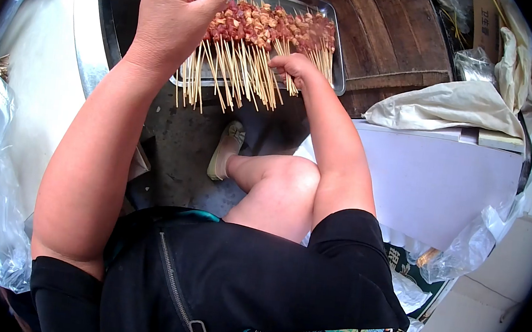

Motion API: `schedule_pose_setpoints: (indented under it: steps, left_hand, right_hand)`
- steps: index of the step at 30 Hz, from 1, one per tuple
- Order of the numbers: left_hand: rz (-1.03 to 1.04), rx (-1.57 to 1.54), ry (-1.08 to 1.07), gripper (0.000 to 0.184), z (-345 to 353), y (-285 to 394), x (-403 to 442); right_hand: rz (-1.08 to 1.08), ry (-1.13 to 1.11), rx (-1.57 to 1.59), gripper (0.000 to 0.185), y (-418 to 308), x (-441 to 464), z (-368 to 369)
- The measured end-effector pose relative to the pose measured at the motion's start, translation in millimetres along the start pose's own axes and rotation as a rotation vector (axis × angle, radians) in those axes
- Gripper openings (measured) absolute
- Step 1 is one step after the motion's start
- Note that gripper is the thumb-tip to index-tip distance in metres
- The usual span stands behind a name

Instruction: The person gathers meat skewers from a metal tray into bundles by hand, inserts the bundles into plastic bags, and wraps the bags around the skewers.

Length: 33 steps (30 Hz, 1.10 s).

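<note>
Several meat skewers (246,28) lie side by side across a metal tray (340,59), their bare wooden sticks pointing toward me and sticking out past its near rim. At the sticks toward the right, my right hand (295,68) has its fingers curled around a few skewer ends. My left hand (182,4) is raised over the tray's left part, close to the camera, with thumb and fingers pinched together. The top edge of the view cuts off part of it, so what it may hold is hidden.
Right of the tray is a brown wooden surface (378,37). A white cloth (445,106) lies on a pale box (436,174) at the right. Clear plastic bags (471,247) hang at the lower right. A white surface (48,52) runs along the left.
</note>
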<state>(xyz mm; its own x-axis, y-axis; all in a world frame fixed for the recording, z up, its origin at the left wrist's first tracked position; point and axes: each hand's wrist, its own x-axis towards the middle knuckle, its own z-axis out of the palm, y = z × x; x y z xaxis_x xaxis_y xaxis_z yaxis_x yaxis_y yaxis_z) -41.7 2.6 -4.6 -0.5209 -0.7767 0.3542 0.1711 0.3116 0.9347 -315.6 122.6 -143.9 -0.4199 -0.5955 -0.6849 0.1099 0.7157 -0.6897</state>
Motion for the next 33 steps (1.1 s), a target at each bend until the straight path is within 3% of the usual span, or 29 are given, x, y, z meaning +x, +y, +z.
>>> schedule_pose_setpoints:
  steps: [12,14,21,31,33]
  left_hand:
    - [0.020,0.036,0.004,0.019,-1,0,0]
    - [0.023,0.023,0.005,0.018,-1,-1,0]
    - [0.038,0.043,0.013,0.018,-1,0,-1]
    - [0.043,0.062,-0.004,0.018,-2,0,-1]
    - [0.043,0.064,-0.003,0.018,-2,1,-1]
  right_hand:
    - [0.002,0.034,0.088,0.008,-6,-15,-6]
    - [0.070,-0.075,0.141,0.011,-4,-12,-12]
    - [0.007,-0.016,-0.015,0.011,-7,-17,-1]
    - [0.064,-0.081,0.098,0.009,-10,-18,-7]
    - [0.015,-0.056,0.006,0.009,-8,-16,-4]
